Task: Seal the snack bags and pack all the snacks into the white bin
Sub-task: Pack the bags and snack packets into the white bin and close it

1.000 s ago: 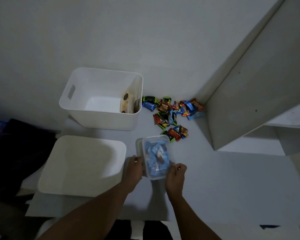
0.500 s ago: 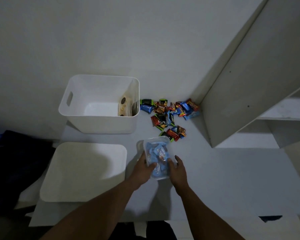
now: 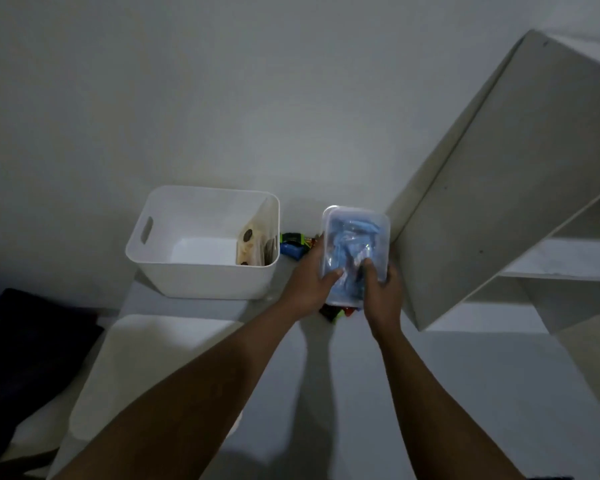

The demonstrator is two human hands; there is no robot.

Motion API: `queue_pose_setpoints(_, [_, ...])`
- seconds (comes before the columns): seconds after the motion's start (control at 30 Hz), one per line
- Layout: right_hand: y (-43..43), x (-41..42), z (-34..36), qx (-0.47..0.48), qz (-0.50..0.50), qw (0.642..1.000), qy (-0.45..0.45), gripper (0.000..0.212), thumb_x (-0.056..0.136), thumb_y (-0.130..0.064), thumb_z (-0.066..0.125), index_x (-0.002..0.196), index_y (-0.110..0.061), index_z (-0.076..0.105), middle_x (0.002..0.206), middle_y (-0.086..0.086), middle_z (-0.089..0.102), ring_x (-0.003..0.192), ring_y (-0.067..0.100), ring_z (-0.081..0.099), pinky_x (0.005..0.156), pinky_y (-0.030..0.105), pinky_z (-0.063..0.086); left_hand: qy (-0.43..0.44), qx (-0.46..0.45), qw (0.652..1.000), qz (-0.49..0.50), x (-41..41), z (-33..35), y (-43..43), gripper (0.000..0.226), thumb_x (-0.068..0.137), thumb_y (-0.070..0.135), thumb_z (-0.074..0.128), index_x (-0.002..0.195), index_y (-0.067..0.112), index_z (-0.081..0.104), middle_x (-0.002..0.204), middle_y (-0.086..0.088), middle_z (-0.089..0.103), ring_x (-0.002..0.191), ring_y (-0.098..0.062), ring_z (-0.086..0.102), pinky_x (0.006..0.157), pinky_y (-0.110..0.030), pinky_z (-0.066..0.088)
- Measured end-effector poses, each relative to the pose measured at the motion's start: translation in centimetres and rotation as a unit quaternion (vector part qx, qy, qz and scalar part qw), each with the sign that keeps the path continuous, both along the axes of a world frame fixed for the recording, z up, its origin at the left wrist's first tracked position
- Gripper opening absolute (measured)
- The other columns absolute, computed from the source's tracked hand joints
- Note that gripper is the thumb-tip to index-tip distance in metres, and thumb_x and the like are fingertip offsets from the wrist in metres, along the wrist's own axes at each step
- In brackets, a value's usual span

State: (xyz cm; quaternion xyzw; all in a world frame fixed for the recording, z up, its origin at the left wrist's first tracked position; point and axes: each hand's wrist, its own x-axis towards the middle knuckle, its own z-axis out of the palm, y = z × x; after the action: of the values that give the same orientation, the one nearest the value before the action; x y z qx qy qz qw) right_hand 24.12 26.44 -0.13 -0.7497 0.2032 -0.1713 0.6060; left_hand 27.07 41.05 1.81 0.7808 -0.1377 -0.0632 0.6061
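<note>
A clear plastic container (image 3: 355,233) with a lid, full of blue snack wrappers, is lifted off the table. My left hand (image 3: 309,282) grips its left side with the thumb on the lid. My right hand (image 3: 381,292) grips its lower right corner. The white bin (image 3: 160,268) stands to the left, with a bag of cookies (image 3: 250,247) upright against its right wall. Loose wrapped snacks (image 3: 291,244) lie on the table behind and under the container, mostly hidden by my hands.
The bin's white lid (image 3: 142,368) lies flat on the table in front of the bin. A white shelf unit (image 3: 499,202) leans at the right. A dark cloth (image 3: 28,341) sits at the left edge. A plain wall is behind.
Both hands took hold of the container on the table and raised it up and away from me, over the pile of loose snacks. The camera tilted up.
</note>
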Motion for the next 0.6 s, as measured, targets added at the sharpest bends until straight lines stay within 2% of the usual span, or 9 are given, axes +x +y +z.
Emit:
queue_pose_setpoints(0.1, [1.4, 2.8, 3.5, 0.021, 0.034, 0.997, -0.071, 0.039, 0.096, -0.043, 0.059, 0.128, -0.02, 0.059, 0.116, -0.001, 0.07, 0.101, 0.01, 0.069, 0.085, 0.033, 0.059, -0.063, 0.005, 0.998, 0.021, 2.2, 4.0, 1.3, 0.066, 0.094, 0.017, 0.062, 0.15, 0.033, 0.029, 0.145, 0.006, 0.05, 0.132, -0.012, 0.048, 0.109, -0.038, 0.043])
queue_pose_setpoints(0.17, [2.6, 4.6, 5.7, 0.032, 0.064, 0.992, -0.101, 0.041, 0.096, -0.043, 0.057, 0.132, -0.023, 0.055, 0.119, -0.003, 0.068, 0.106, 0.011, 0.068, 0.087, 0.035, 0.058, -0.085, 0.017, 0.995, 0.043, 3.4, 6.0, 2.6, 0.067, 0.095, 0.021, 0.061, 0.152, 0.032, 0.026, 0.145, 0.005, 0.05, 0.131, -0.013, 0.05, 0.108, -0.038, 0.044])
queue_pose_setpoints(0.27, [4.5, 7.1, 7.9, 0.044, 0.112, 0.987, -0.107, 0.044, 0.098, -0.046, 0.053, 0.138, -0.026, 0.05, 0.124, -0.008, 0.064, 0.106, 0.0, 0.064, 0.081, 0.018, 0.054, -0.109, 0.039, 0.99, 0.078, 5.3, 8.2, 4.9, 0.069, 0.096, 0.021, 0.062, 0.154, 0.028, 0.024, 0.15, 0.004, 0.045, 0.133, -0.012, 0.048, 0.11, -0.039, 0.042])
queue_pose_setpoints(0.33, [5.6, 8.8, 8.8, 0.035, 0.154, 0.981, -0.112, 0.041, 0.099, -0.043, 0.053, 0.136, -0.024, 0.053, 0.123, -0.008, 0.065, 0.103, -0.003, 0.065, 0.079, 0.014, 0.054, -0.113, 0.043, 0.988, 0.093, 6.3, 9.3, 6.5, 0.071, 0.097, 0.02, 0.06, 0.155, 0.028, 0.021, 0.152, 0.006, 0.042, 0.134, -0.012, 0.046, 0.111, -0.038, 0.042])
queue_pose_setpoints(0.43, [7.8, 11.2, 9.5, 0.043, 0.23, 0.965, -0.118, 0.036, 0.1, -0.038, 0.056, 0.132, -0.022, 0.057, 0.119, -0.006, 0.068, 0.103, 0.001, 0.067, 0.082, 0.02, 0.057, -0.092, 0.05, 0.986, 0.129, 7.4, 9.7, 9.0, 0.07, 0.1, 0.023, 0.055, 0.155, 0.032, 0.013, 0.152, 0.014, 0.036, 0.134, -0.006, 0.043, 0.108, -0.034, 0.043])
queue_pose_setpoints(0.53, [11.0, 13.5, 8.8, 0.039, 0.294, 0.949, -0.106, 0.031, 0.099, -0.041, 0.056, 0.125, -0.024, 0.061, 0.112, -0.008, 0.071, 0.099, 0.003, 0.069, 0.081, 0.026, 0.058, -0.068, 0.058, 0.975, 0.202, 7.8, 8.7, 11.9, 0.071, 0.1, 0.024, 0.052, 0.156, 0.03, 0.008, 0.156, 0.002, 0.036, 0.136, -0.016, 0.046, 0.105, -0.043, 0.048])
queue_pose_setpoints(0.6, [13.6, 14.4, 7.7, 0.044, 0.336, 0.937, -0.084, 0.028, 0.098, -0.042, 0.056, 0.118, -0.025, 0.065, 0.106, -0.008, 0.073, 0.094, 0.004, 0.07, 0.08, 0.029, 0.059, -0.067, 0.058, 0.968, 0.233, 7.5, 7.6, 14.1, 0.067, 0.1, 0.023, 0.053, 0.155, 0.026, 0.015, 0.15, -0.002, 0.043, 0.131, -0.017, 0.051, 0.102, -0.04, 0.051])
